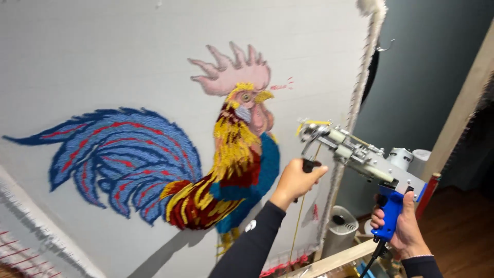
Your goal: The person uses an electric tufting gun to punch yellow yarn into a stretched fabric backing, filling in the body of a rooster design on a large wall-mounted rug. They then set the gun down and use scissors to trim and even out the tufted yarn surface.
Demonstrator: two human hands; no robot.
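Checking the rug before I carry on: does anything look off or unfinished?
The tufted rooster looks unfinished: its legs are barely begun, only a yellow patch at the bottom. A few stray red stitches sit beside the beak. Nothing looks torn.

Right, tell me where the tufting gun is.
In the head view the tufting gun is at right, off the cloth's edge, right hand on its blue grip, left hand on the front handle.

My left hand (295,181) hides most of the tufting gun's (360,157) black front grip. The cloth (103,62) runs off the top and left edges; the cord leaves at bottom right.
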